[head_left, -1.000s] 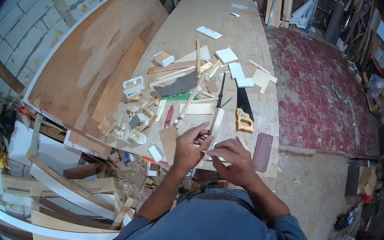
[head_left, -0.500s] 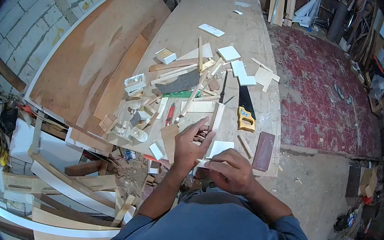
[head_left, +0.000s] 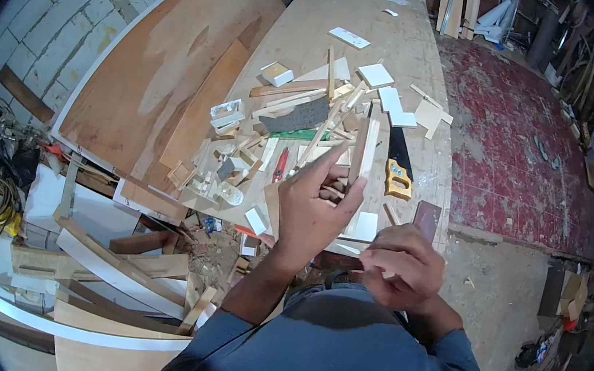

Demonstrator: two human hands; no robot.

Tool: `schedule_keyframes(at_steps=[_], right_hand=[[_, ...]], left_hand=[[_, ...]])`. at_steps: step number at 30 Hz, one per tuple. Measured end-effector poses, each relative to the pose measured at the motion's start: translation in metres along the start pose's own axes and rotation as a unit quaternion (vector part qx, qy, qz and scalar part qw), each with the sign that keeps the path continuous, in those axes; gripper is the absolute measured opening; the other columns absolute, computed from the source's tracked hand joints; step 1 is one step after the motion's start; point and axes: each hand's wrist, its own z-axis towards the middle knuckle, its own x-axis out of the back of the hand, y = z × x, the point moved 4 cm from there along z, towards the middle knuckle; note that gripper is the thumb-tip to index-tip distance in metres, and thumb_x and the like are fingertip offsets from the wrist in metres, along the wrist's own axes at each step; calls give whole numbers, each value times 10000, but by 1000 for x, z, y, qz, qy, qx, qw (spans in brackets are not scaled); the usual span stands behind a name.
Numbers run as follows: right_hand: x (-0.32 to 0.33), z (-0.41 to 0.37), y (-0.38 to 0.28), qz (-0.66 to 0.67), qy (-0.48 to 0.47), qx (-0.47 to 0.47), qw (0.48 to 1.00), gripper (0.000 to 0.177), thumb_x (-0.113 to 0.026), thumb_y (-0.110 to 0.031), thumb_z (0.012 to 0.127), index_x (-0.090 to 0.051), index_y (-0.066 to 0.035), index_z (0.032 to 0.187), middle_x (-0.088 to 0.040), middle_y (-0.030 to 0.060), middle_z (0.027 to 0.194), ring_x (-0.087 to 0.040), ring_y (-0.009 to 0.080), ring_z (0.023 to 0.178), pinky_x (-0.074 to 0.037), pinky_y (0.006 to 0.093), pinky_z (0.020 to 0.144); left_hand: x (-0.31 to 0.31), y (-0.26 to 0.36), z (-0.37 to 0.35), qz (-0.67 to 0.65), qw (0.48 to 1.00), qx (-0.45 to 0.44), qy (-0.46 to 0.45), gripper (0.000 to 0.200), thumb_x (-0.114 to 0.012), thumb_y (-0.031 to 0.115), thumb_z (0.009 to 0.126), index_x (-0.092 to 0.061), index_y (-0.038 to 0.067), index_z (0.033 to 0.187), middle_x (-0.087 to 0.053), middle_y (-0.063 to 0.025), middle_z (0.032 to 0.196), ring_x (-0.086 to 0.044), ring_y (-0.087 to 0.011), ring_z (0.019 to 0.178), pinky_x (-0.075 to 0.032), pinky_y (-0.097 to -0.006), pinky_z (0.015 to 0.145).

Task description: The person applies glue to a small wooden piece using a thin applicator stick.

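Observation:
My left hand point(head_left: 316, 206) is wrapped round a pale strip of wood point(head_left: 368, 146), which stands up from the grip, pointing away from me. Close to my body, my right hand point(head_left: 405, 264) is closed, fingertips pinched together. Something small and pale shows at those fingertips, too little of it to name. Between and beyond the hands lies a white square piece point(head_left: 362, 227). A handsaw with a yellow handle point(head_left: 398, 181) rests to the right of the wood strip. Left of my left hand lies a red-handled tool point(head_left: 281, 164).
The wooden worktable point(head_left: 360, 13) bears several wood offcuts, a grey abrasive-looking sheet point(head_left: 296, 116) and white tiles point(head_left: 375, 75). A dark red block point(head_left: 426, 219) lies near its right edge. A large plywood panel point(head_left: 129, 86) leans on the left.
Both hands and the wood strip have lifted nearer to the camera. My right hand has moved right, away from my left hand. The view has shifted slightly.

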Motion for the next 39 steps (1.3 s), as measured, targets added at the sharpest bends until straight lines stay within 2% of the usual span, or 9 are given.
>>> schedule_keyframes(at_steps=[4,6,9,19,28,30,32,36,39], right_hand=[[6,19,-8,90,-60,-72,992,431,-679,39,661,-642,-31,1086,-629,81,789,-607,199,640,-500,302,604],[-2,23,-7,158,-165,-203,952,605,-659,21,667,-550,-13,1261,-614,84,760,-601,175,643,-500,299,604],[-7,27,-12,130,-186,-173,958,740,-646,17,674,-429,3,1382,-596,83,741,-593,159,650,-500,294,605],[-10,27,-20,92,-178,-127,971,779,-666,43,649,-422,8,1388,-583,77,761,-586,166,658,-500,297,601],[-7,31,-25,75,-129,-93,984,723,-619,82,589,-530,-2,1302,-579,35,699,-551,120,596,-471,247,526],[-6,32,-27,76,-133,-100,983,701,-620,81,586,-562,-25,1277,-580,31,698,-543,126,583,-469,253,521],[0,34,-29,67,-163,-92,980,754,-662,60,591,-512,-41,1323,-578,38,722,-568,159,621,-488,286,566],[-1,35,-32,53,-176,-60,981,818,-701,45,585,-471,-57,1363,-577,50,737,-585,197,646,-503,324,598],[0,34,-33,52,-196,-57,978,813,-691,53,588,-475,-60,1363,-585,54,746,-582,201,643,-503,326,592]], left_hand=[[9,27,10,0,997,-65,42,499,-750,54,778,-584,6,1246,-688,-87,843,-614,-51,693,-508,-203,603],[11,38,14,11,996,-76,46,495,-749,75,787,-583,6,1248,-689,-88,842,-615,-53,679,-506,-204,596],[15,48,15,31,992,-117,44,477,-719,82,788,-568,-24,1227,-690,-129,837,-673,-134,653,-537,-260,564],[18,58,12,37,990,-131,45,484,-715,116,796,-559,-48,1224,-670,-144,792,-663,-148,628,-533,-272,546],[12,66,12,23,993,-108,35,476,-713,120,794,-565,-53,1211,-668,-137,770,-664,-144,622,-539,-267,542],[10,68,11,29,993,-109,35,475,-713,118,792,-566,-54,1210,-669,-132,764,-667,-145,620,-539,-267,540],[8,68,11,-9,996,-79,39,482,-749,87,763,-609,24,1219,-671,-64,800,-612,-54,669,-499,-189,564],[6,71,10,5,995,-87,45,485,-750,76,754,-612,29,1216,-680,-65,790,-616,-50,657,-495,-185,554],[5,73,11,9,993,-108,40,496,-727,99,761,-575,-25,1217,-683,-145,791,-685,-154,621,-545,-271,525]])
